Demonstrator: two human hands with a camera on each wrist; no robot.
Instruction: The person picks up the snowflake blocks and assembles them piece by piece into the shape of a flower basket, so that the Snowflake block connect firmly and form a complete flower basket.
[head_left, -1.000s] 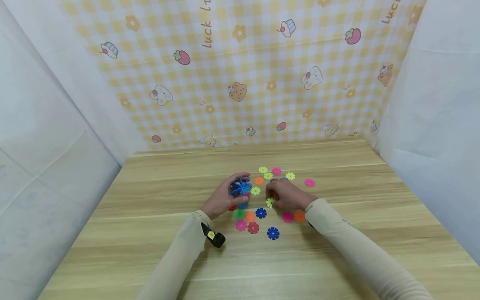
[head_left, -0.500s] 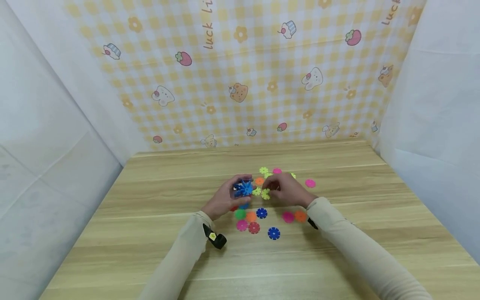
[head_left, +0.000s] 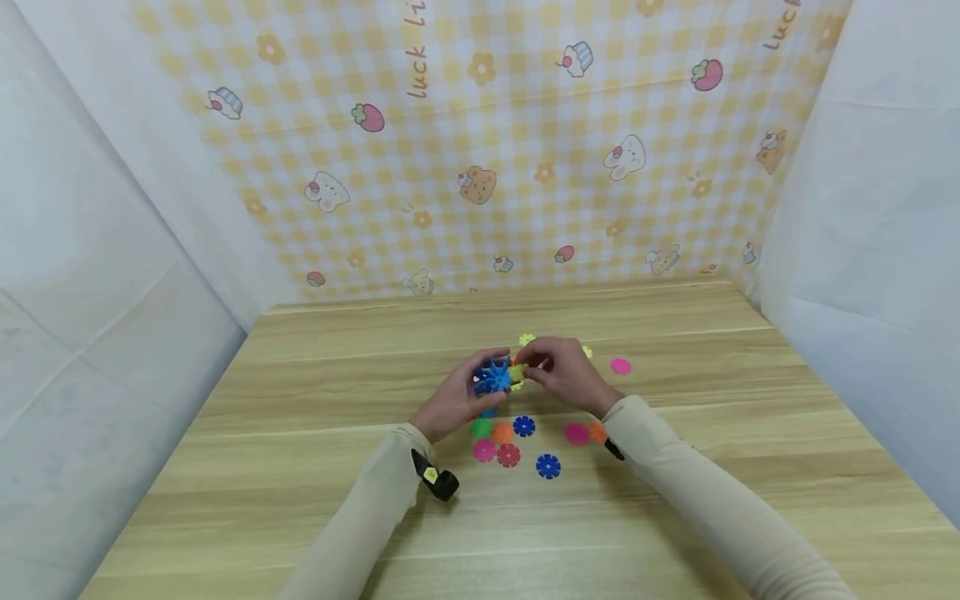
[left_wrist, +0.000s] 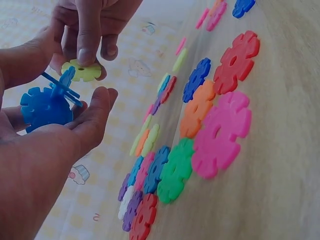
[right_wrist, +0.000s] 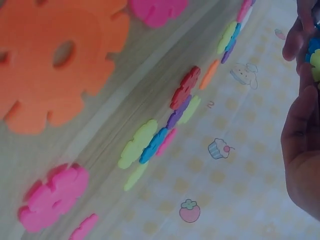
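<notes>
My left hand (head_left: 453, 404) holds a cluster of interlocked blue snowflake discs (left_wrist: 46, 111) between curled fingers and thumb. In the left wrist view, some of these discs stand crosswise in one another's slots. A yellow snowflake disc (left_wrist: 82, 73) is pinched in the fingertips of my right hand (head_left: 567, 377). The yellow disc's edge is right at the upper blue piece, overlapping it in the left wrist view. At the right edge of the right wrist view, part of my right hand shows beside the yellow and blue pieces.
Loose notched discs lie flat around the hands: dark blue (head_left: 548, 466), red (head_left: 508, 455), green (left_wrist: 175, 171), orange (right_wrist: 65, 55) and pink (head_left: 621, 367) among them. A wooden table (head_left: 337, 517) carries them. Behind it hangs a checked cloth (head_left: 420, 167).
The right hand has picked up the yellow disc and carried it left, against the blue cluster. The left hand has shifted slightly right and still holds the cluster.
</notes>
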